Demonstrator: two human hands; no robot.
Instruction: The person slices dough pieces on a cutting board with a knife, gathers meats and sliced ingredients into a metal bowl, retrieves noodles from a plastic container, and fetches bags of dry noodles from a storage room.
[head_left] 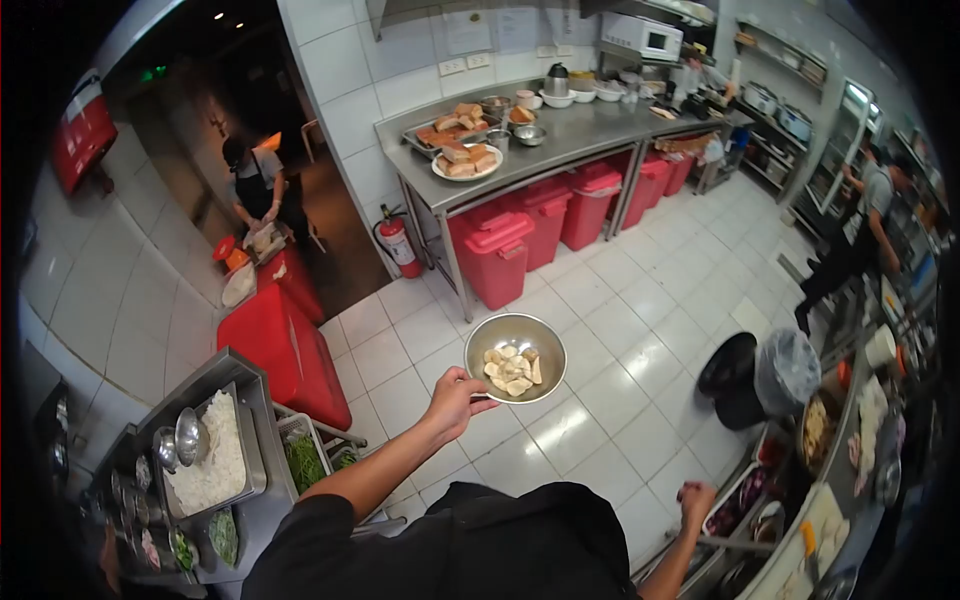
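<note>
My left hand (458,402) grips the rim of a round steel mixing bowl (545,380), thumb on top and fingers below. Held out over the tiled floor, the bowl contains several pale, cut pieces of food (512,370); I cannot tell which food. Lower right, my right hand (697,503) is curled closed, with nothing seen in it. It is beside a container of dark purple pieces (735,502) at the edge of the right-hand counter. A cutting board (815,535) carries a knife with a yellow handle (808,540).
Left, a counter holds a tray of white rice (215,455). Red bins (495,260) stand beneath the steel table (590,140). A lined trash bin (787,365) is at right. One co-worker (258,185) stands in the doorway, another person (868,215) at far right.
</note>
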